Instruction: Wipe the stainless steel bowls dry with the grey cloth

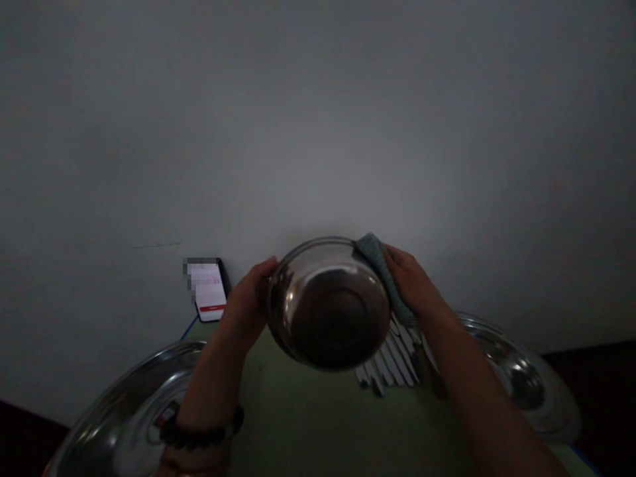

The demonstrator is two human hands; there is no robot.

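Observation:
I hold a shiny steel bowl up in front of me, tilted so its inside faces me. My left hand grips its left rim, fingers closed round the edge; a dark bead bracelet sits on that wrist. My right hand presses a grey-green cloth against the bowl's right rim, fingers closed on the cloth.
A green table lies below. A large steel tray sits at the left, another steel dish at the right. Several pieces of cutlery lie under the bowl. A lit phone leans against the pale wall.

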